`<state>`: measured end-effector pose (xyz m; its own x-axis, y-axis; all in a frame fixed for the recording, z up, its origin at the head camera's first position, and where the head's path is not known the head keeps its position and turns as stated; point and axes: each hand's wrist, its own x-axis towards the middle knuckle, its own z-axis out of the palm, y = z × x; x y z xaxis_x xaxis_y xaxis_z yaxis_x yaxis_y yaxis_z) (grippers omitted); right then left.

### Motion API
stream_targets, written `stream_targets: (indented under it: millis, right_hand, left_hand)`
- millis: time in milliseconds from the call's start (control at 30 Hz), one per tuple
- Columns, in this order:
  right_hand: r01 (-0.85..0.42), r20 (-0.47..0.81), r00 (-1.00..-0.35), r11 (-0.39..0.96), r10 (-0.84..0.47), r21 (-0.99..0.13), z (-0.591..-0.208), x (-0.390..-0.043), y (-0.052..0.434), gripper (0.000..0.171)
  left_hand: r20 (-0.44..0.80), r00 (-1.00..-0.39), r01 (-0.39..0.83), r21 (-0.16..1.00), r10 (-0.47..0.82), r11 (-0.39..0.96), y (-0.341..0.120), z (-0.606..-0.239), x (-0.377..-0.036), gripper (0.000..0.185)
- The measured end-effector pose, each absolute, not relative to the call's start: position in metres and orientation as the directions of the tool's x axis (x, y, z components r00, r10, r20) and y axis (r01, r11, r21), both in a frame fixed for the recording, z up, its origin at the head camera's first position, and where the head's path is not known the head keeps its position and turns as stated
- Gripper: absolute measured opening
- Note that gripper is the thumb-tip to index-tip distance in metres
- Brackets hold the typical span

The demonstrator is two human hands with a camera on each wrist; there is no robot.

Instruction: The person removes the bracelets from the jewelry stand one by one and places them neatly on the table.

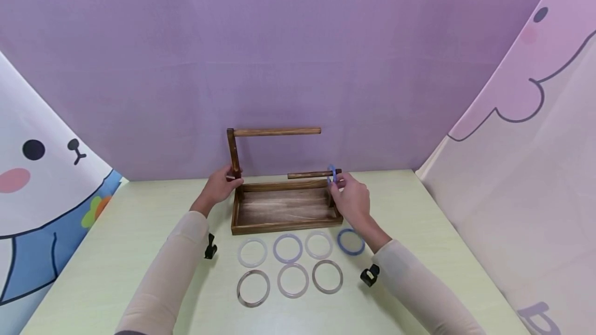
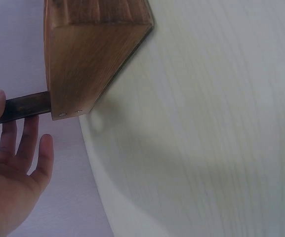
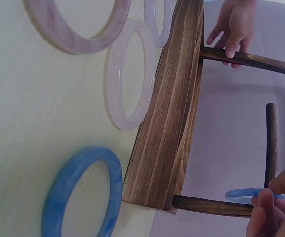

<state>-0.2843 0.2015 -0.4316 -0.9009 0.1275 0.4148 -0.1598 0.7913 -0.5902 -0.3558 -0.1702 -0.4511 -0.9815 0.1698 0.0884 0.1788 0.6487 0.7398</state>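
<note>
A dark wooden stand [image 1: 286,228] has a tray base, a tall left post [image 1: 234,151] with an upper bar [image 1: 277,132], and a short right post with a lower bar [image 1: 304,175]. My left hand [image 1: 218,186] grips the tall post just above the tray, thumb in front. At the other end, my right hand [image 1: 355,199] pinches a blue bangle [image 3: 241,191] between thumb and fingers. That bangle encircles the lower bar close to its post end. The upper bar carries nothing.
In front of the stand several bangles lie flat in two rows, among them a marbled blue bangle [image 3: 56,197], a lavender bangle [image 1: 287,235] and a brownish bangle [image 1: 251,305]. A purple cloth [image 1: 298,66] hangs behind the pale table [image 1: 153,206]; printed cloths flank both sides.
</note>
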Motion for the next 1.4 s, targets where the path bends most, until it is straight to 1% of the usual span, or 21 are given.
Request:
stream_targets:
  millis: [467, 867, 1167, 1400]
  right_hand:
    - [-0.153, 0.412, -0.902, 0.794, 0.132, -0.588, -0.424, -0.285, 0.200, 0.017]
    - [-0.186, 0.429, -0.897, 0.786, 0.109, -0.589, -0.424, -0.284, 0.194, 0.017]
    - [-0.212, 0.444, -0.891, 0.785, 0.089, -0.582, -0.424, -0.283, 0.184, 0.014]
    - [-0.230, 0.440, -0.896, 0.776, 0.066, -0.587, -0.423, -0.280, 0.175, 0.014]
  left_hand:
    - [0.080, -0.982, 0.174, 0.738, 0.171, 0.652, -0.170, -0.451, -0.357, 0.039]
    - [0.069, -0.984, 0.163, 0.734, 0.166, 0.659, -0.170, -0.453, -0.359, 0.038]
    - [0.091, -0.982, 0.180, 0.732, 0.167, 0.657, -0.169, -0.452, -0.358, 0.037]
    - [0.077, -0.984, 0.163, 0.745, 0.159, 0.647, -0.169, -0.452, -0.357, 0.038]
